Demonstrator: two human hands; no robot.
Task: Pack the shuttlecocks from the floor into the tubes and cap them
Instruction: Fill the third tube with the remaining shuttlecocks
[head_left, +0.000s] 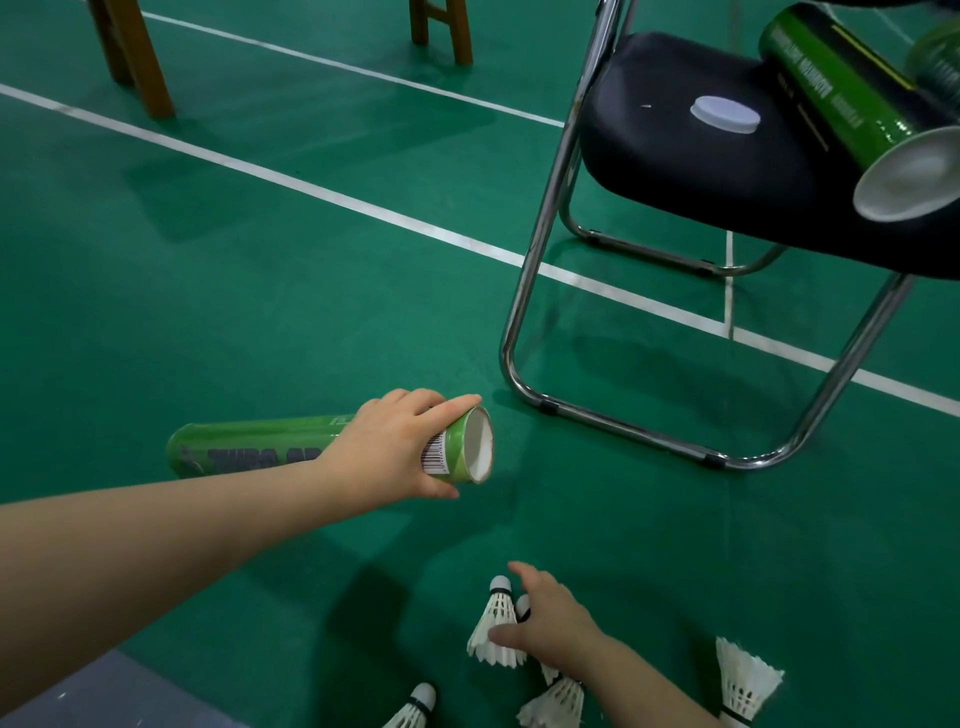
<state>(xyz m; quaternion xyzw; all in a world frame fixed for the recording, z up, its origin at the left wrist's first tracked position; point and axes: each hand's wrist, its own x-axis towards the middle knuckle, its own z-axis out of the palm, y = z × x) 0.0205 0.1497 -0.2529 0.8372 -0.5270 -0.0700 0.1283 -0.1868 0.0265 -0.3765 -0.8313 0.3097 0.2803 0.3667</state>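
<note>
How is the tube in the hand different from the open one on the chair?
The held tube is low by the floor, gripped by the left hand near its open end; the chair tube lies untouched on the seat. The held tube shows a barcode; the chair tube has a white cap beside it. Both are green with an open, white-lined end.

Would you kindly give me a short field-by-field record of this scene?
left hand: grips a green tube held sideways, its open end uncapped
right hand: on a shuttlecock, thumb against its feathers; grip unclear
other shuttlecocks: loose on the floor near the right hand
chair: its seat bears a white cap and a second tube
</note>
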